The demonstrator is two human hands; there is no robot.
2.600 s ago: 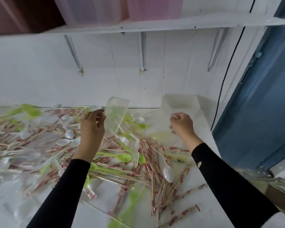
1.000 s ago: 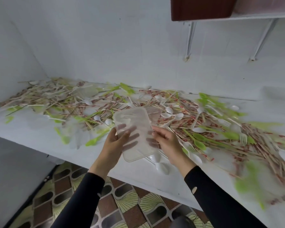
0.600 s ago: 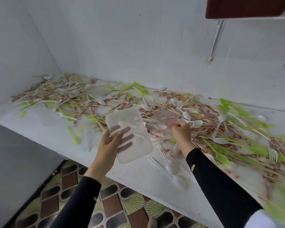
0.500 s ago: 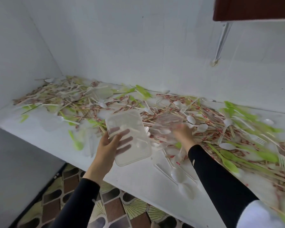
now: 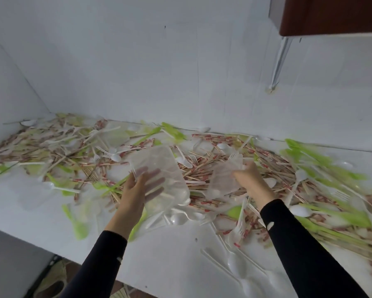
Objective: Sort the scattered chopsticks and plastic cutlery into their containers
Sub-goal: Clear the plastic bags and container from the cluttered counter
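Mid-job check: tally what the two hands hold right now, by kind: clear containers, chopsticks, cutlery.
Clear containers: 2 (first container in the left hand, second container in the right hand)
Chopsticks: 0 in hand
Cutlery: 0 in hand
Total held: 2
The pile on the counter is too dense and blurred to count.

Nothing legible here — only red print on the wrapped chopsticks (image 5: 210,137), too small and too blurred to make out as letters, numbers or a brand
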